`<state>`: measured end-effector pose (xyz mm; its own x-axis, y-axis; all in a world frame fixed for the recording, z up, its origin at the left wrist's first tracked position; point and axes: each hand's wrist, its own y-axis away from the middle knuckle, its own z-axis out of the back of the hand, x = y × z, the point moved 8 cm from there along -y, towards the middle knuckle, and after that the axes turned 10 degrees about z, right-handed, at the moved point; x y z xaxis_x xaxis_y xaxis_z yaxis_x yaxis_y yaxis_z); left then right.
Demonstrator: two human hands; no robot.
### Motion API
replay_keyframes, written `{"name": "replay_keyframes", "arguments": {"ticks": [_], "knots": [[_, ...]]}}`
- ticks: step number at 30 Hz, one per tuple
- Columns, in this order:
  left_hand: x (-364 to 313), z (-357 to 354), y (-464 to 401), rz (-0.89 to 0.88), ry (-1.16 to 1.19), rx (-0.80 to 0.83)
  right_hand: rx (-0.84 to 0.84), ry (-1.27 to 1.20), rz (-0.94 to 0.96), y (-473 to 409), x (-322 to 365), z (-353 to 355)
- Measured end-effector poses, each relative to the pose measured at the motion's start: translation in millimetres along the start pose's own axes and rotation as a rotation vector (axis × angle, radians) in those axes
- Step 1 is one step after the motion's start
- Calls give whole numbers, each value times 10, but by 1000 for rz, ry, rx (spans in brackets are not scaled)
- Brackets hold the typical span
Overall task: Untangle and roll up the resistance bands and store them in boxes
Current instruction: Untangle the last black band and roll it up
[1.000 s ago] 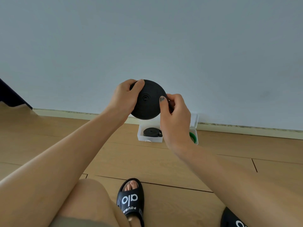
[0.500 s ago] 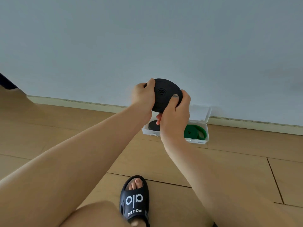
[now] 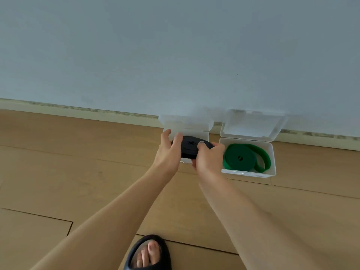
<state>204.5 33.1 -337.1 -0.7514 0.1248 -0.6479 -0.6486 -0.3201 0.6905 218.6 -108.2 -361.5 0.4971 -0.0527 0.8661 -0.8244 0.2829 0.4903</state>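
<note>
A rolled black resistance band (image 3: 190, 146) lies flat between both hands, right over the left clear plastic box (image 3: 204, 134) by the wall. My left hand (image 3: 168, 152) grips the roll's left side and my right hand (image 3: 209, 159) grips its right side, thumb on top. Whether the roll touches the box floor is hidden by my hands. To the right stands a second clear box (image 3: 272, 162) with its lid up, holding a loosely coiled green band (image 3: 245, 159).
Both boxes sit on the wooden floor against the baseboard (image 3: 78, 111) under a pale wall. A foot in a black slide sandal (image 3: 149, 254) is planted at the bottom middle. Bare floorboards stretch left and right of my arms.
Both hands lowered the black roll from chest height, tipping it from upright to flat, down onto the left box. The view has shifted so that the green band's box shows fully.
</note>
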Motion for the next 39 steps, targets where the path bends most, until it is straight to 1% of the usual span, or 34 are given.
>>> {"name": "replay_keyframes", "arguments": {"ticks": [2,4,8,12,16,20,23,26,31,34,39], "knots": [[95,46,-127,-140,-183,-62,8,77,-2,-199,-114,-104],[150,103,-194,-237,-366,-103,10,152,22,-333,-183,-186],[159,176,-273,-341,-683,-82,31,245,55,-433,-255,-303],[3,157,-432,-416,-948,-171,16,252,19,-488,-297,-391],[-61,85,-555,-403,-1051,-154,-33,274,30,-555,-290,-379],[-96,45,-579,-432,-1162,-145,-22,237,31,-566,-301,-335],[-153,-5,-570,-480,-1316,-133,26,118,-66,-552,-352,-276],[-220,-71,-523,-600,-1524,-161,120,65,-162,-559,-389,-280],[-270,-195,-478,-695,-1685,-104,257,170,-228,-615,-292,-235],[-267,-242,-517,-681,-1722,-60,332,304,-245,-634,-252,-218],[-264,-296,-574,-685,-1766,-52,402,450,-227,-652,-205,-211]]}}
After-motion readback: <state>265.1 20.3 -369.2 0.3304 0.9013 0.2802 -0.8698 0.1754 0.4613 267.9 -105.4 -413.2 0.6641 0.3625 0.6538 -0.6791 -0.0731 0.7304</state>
